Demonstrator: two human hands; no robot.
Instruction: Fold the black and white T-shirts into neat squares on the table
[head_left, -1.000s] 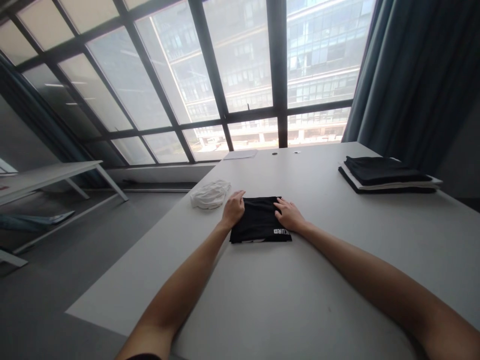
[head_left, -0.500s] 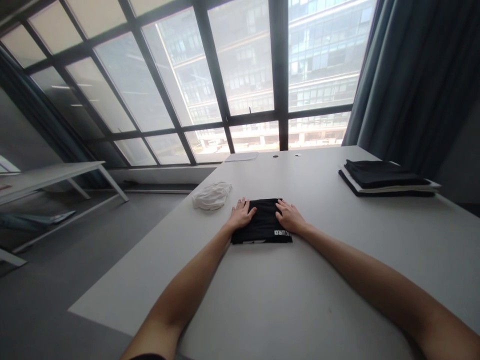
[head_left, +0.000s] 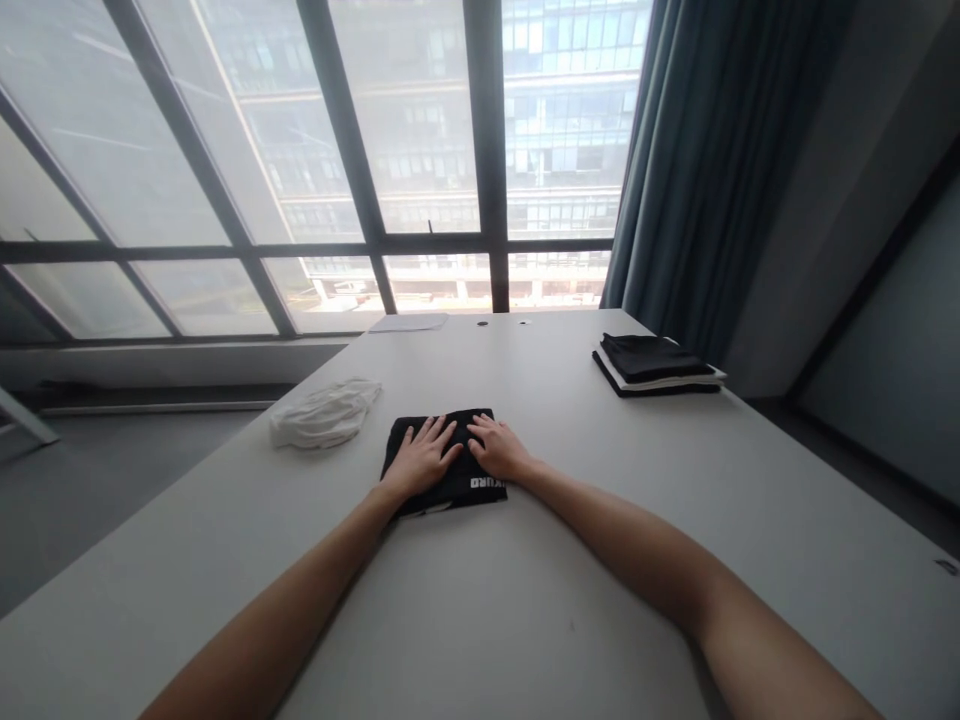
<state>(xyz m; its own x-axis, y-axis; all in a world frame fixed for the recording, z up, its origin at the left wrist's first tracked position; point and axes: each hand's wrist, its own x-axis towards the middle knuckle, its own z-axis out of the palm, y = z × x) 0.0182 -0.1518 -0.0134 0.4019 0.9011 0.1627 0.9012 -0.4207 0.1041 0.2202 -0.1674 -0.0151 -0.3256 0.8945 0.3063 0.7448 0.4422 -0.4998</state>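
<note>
A folded black garment [head_left: 450, 485] with white lettering near its front right corner lies flat on the white table [head_left: 480, 590]. My left hand [head_left: 421, 456] rests on its left and middle part, palm down with the fingers spread. On the right part lies my right hand [head_left: 496, 446], also flat with its fingers apart. Both hands press on the cloth without gripping it. A thin white strip shows along the garment's front edge.
Left of the garment sits a crumpled white cloth [head_left: 326, 413]. A stack of folded black and white clothes [head_left: 656, 362] stands at the right back. Papers [head_left: 409, 322] lie at the far edge, before the windows. A blue curtain [head_left: 697, 180] hangs behind the stack.
The view has turned right. My left hand has moved inward from the garment's left edge onto its middle, fingers spread. The right hand stays on the right part.
</note>
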